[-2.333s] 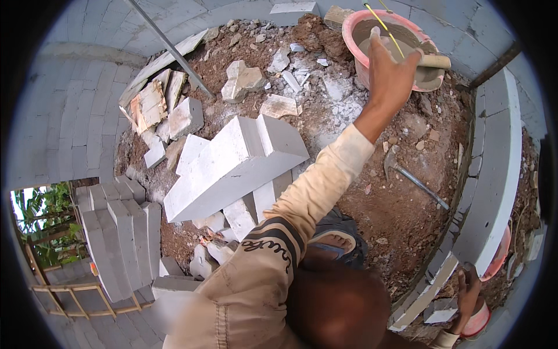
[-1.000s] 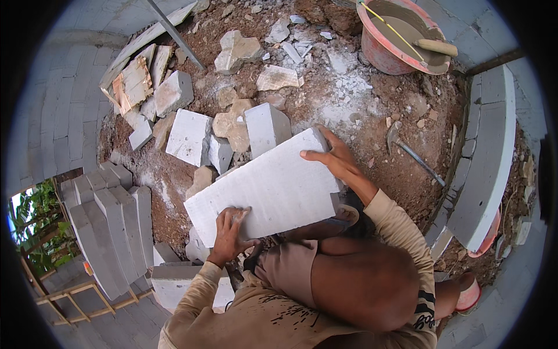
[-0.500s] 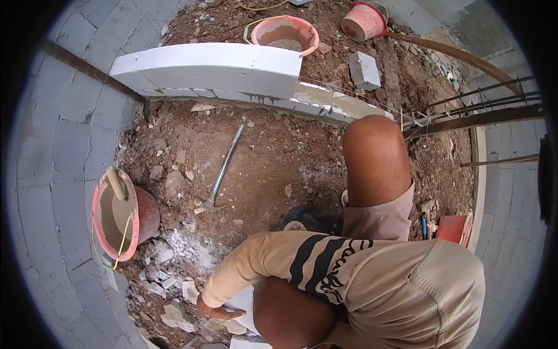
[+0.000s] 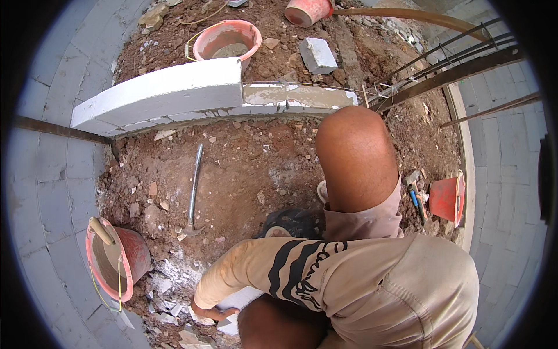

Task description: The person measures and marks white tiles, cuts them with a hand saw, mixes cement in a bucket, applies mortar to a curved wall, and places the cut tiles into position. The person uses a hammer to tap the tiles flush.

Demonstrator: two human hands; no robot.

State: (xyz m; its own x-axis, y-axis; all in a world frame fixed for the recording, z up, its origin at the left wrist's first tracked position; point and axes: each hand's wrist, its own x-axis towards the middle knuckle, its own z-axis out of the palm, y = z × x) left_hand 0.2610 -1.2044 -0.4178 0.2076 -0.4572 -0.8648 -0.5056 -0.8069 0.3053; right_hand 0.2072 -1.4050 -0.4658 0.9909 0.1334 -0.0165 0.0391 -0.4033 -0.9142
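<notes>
My right arm, in a tan sleeve with black stripes, reaches across to the lower left. My right hand [image 4: 210, 313] grips the end of a white block [image 4: 241, 298] low by the rubble, its fingers against the block's side. Much of that block is hidden behind my bent knee and sleeve. My left hand does not show. Left of the right hand stands a pink bucket [image 4: 135, 256] of grey mortar, with a wooden-handled tool [image 4: 102, 230] resting at its rim. A hammer with a metal shaft [image 4: 196, 186] lies on the soil ahead.
A low wall of white blocks [image 4: 168, 93] crosses ahead, its right part lower and mortar-smeared. Behind it are a pink bucket [image 4: 228, 42] and a loose block [image 4: 318, 55]. Steel bars [image 4: 459, 58] jut in at right, above a red bucket [image 4: 446, 196] and blue-handled tool [image 4: 413, 198].
My view has shifted, so the wall, buckets and hammer sit further left in the picture. My right hand stays at the white block, with the block slightly more exposed beside my knee.
</notes>
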